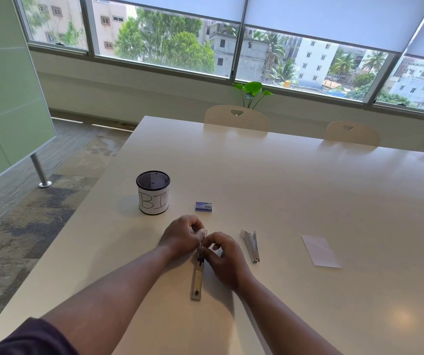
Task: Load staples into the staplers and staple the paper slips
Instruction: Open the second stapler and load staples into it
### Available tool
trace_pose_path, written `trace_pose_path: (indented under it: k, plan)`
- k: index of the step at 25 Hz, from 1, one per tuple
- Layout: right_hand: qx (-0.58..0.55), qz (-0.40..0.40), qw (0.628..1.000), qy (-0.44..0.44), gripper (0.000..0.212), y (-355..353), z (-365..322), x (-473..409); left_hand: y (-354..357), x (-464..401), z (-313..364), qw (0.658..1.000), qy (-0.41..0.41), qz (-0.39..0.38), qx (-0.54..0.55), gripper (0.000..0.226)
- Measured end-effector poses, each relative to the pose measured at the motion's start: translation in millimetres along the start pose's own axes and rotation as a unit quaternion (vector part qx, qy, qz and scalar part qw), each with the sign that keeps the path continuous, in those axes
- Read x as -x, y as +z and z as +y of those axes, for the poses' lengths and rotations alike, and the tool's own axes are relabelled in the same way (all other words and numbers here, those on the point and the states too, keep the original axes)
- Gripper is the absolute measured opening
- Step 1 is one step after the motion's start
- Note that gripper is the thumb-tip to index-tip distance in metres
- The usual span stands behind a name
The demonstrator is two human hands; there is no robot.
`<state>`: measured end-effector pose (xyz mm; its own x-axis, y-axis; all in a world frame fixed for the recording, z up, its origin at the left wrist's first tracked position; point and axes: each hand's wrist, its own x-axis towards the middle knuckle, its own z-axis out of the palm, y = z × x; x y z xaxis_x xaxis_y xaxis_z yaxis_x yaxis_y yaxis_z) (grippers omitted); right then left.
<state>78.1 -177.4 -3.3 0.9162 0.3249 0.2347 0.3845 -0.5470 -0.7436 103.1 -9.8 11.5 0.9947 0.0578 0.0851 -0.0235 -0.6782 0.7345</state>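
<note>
Together, the left hand [182,236] and right hand [223,254] pinch the far end of an opened stapler [197,278] lying near on the table [295,175]; a second stapler [251,245] lies just right.

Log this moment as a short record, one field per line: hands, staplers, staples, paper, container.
left hand: grips the far end of the opened stapler
right hand: pinches at the same end
second stapler: lies untouched, right of the hands
staple box: beyond the hands
paper slip: far right, flat
mesh cup: upright, labelled BI
</note>
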Motion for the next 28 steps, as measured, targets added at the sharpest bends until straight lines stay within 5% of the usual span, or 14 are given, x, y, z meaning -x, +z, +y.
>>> trace_pose_path:
  k: [7,15,28]
  plan:
    - [-0.009,0.038,0.995,0.092,0.02,4.7,-6.7,-5.6,0.1,-1.9,0.2,1.0,-0.025,0.017,-0.006,0.012]
    - [-0.007,0.019,1.0,0.02,0.009,7.0,2.6,-5.0,1.9,-1.5,-1.2,1.0,-0.009,0.013,-0.01,0.009]
    - [0.056,0.044,0.996,0.063,0.02,10.2,-5.7,-2.1,2.6,-1.2,0.3,0.999,-0.023,0.019,-0.01,0.008]
